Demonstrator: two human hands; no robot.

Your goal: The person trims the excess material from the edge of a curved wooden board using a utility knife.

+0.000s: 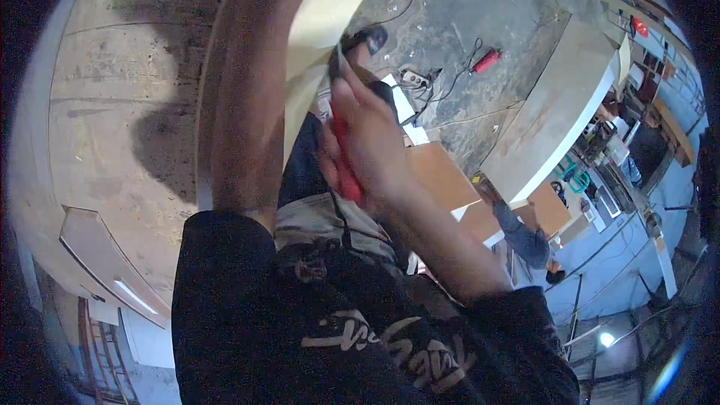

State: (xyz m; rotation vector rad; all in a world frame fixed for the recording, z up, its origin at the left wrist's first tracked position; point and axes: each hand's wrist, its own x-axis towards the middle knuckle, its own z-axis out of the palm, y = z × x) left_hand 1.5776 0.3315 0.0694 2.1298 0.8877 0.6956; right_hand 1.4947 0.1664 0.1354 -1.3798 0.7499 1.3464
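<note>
My right hand (369, 146) is closed around a red-handled tool (346, 169). A narrow metal tip shows beyond the fingers, and motion blur hides what kind of tool it is. That tip is beside the edge of a pale yellow board or sheet (330, 11), which runs up to the top of the view. My left forearm (251, 82) stretches along the board's left side, against a large brown wooden panel (112, 105). My left hand lies beyond the top edge, out of sight.
A red cylindrical tool (486, 61) and a power strip (415, 79) with cables lie on the concrete floor. A long board (555, 97) stretches across the right. Brown panels (442, 180) lie near another person (525, 240). Beyond is a cluttered workbench (615, 150).
</note>
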